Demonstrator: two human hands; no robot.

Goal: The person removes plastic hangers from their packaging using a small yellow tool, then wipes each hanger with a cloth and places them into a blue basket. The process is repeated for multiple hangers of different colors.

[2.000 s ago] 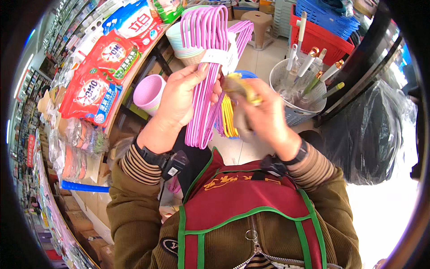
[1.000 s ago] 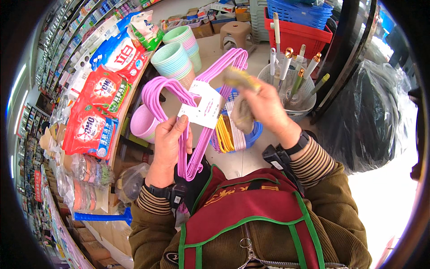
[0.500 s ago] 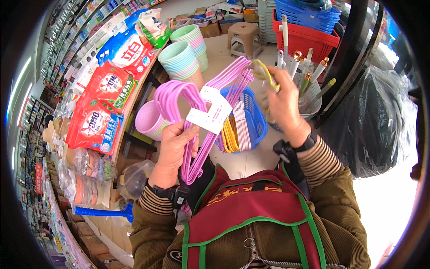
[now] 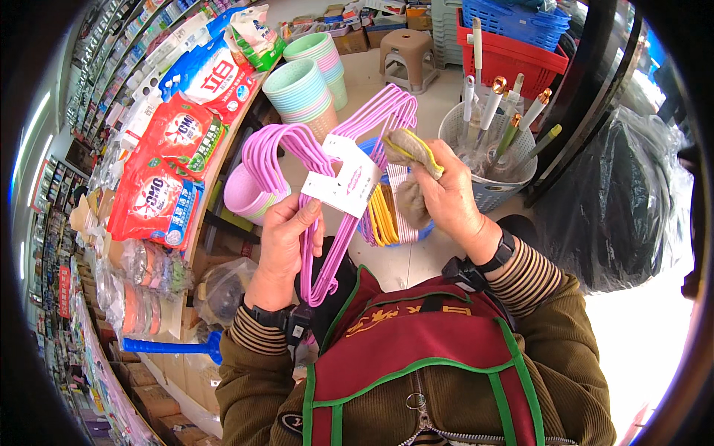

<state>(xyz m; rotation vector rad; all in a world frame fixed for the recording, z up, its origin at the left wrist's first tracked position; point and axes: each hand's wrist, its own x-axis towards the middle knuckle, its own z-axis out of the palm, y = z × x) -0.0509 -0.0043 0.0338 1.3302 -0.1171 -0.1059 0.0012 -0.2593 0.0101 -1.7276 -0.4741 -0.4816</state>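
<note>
A bundle of pink clothes hangers (image 4: 327, 256), wrapped by a white paper label (image 4: 343, 181), is gripped near its lower end in my left hand (image 4: 286, 241). Their hooks fan out toward the left. My right hand (image 4: 450, 197) pinches a grey cloth with a yellow edge (image 4: 413, 152), close beside the hangers' right side; part of the cloth dangles below the fingers. Behind the cloth and hangers, a blue basket (image 4: 372, 145) on the floor holds yellow hangers (image 4: 384, 219) and white-pink ones, partly hidden.
Red detergent bags (image 4: 152, 204) line a shelf at left, near stacked pastel buckets (image 4: 301, 97). At right stand a grey bin (image 4: 494, 189) with rolls and poles and a black plastic bag (image 4: 606, 215). A brown stool (image 4: 407, 56) and red basket (image 4: 513, 67) are farther back.
My right hand has moved left and down with the cloth, from the hangers' far end to beside the label. The hanger bundle has shifted slightly left in my left hand.
</note>
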